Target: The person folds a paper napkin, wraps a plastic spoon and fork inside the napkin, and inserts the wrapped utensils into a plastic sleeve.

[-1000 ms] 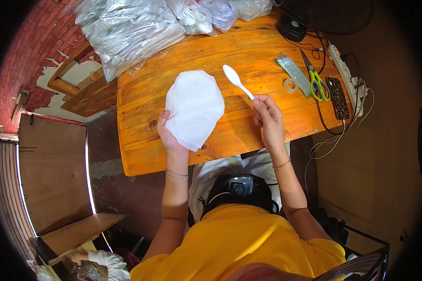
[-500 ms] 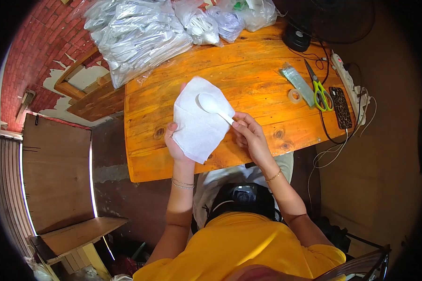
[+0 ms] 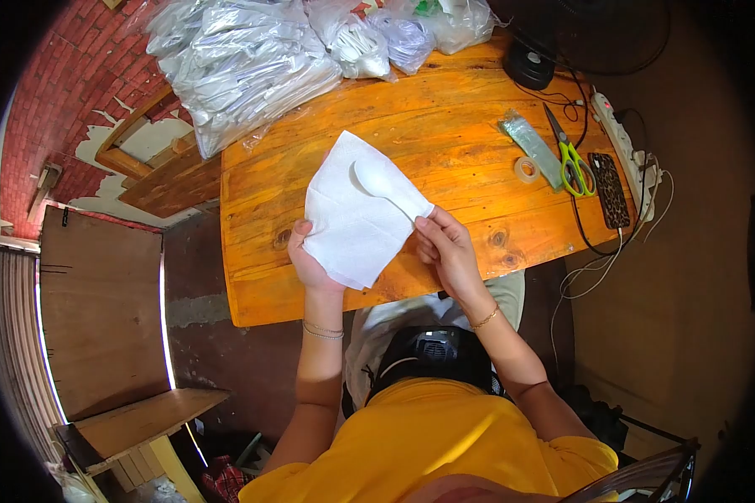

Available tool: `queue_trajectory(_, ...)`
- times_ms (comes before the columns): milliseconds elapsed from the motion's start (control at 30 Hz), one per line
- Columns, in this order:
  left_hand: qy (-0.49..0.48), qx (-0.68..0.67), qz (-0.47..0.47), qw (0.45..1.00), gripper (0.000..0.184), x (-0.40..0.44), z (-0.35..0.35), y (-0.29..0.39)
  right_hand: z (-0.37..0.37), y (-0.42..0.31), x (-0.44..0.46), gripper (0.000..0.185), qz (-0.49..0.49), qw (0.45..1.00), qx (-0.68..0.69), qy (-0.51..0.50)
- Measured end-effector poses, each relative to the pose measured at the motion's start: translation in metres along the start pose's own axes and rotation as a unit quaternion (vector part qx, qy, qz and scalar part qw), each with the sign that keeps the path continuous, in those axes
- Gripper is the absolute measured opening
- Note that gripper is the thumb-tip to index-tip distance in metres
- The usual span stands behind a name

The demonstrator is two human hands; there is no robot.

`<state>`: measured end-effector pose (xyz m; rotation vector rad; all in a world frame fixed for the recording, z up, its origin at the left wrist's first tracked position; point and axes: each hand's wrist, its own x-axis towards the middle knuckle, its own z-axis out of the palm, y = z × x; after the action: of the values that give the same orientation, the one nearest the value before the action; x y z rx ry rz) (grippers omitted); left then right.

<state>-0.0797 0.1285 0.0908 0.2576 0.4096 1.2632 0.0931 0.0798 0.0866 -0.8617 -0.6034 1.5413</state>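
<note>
A white paper napkin (image 3: 340,222) is spread over my left hand (image 3: 312,261), whose thumb lies on its left edge while the other fingers are hidden beneath. On the napkin rests a white plastic spoon (image 3: 373,178), its bowl toward the far side and its handle slanting to the near right. My right hand (image 3: 450,251) pinches the handle's end at the napkin's right corner, thumb and forefinger together. Both hands are raised over the near part of the wooden table (image 3: 470,109).
Clear plastic bags of white items (image 3: 252,75) fill the far left of the table. To the right lie a tape roll (image 3: 527,169), a pack of clear sleeves (image 3: 533,147), green-handled scissors (image 3: 576,168), a leopard-print phone (image 3: 608,191) and a power strip (image 3: 625,142). A fan base (image 3: 528,67) stands behind.
The napkin has turned slightly and shifted left with my left hand. Its right corner now reaches my right fingers, and the spoon lies flatter against it.
</note>
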Motion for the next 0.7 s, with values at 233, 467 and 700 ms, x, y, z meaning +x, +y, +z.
queue_trajectory(233, 0.032, 0.041, 0.017, 0.999, 0.055, 0.001, -0.011, -0.002, 0.003, -0.001, -0.010, 0.013, -0.039, 0.993, -0.092, 0.059)
queue_trajectory(467, 0.055, 0.075, 0.007, 0.996, 0.059, 0.000, 0.016, 0.000, 0.008, -0.007, -0.014, 0.031, -0.360, 0.800, -0.475, 0.074)
queue_trajectory(700, -0.116, 0.041, -0.036, 0.992, 0.065, 0.008, 0.027, 0.001, 0.000, -0.018, -0.017, 0.057, -0.362, 0.686, -0.632, 0.003)
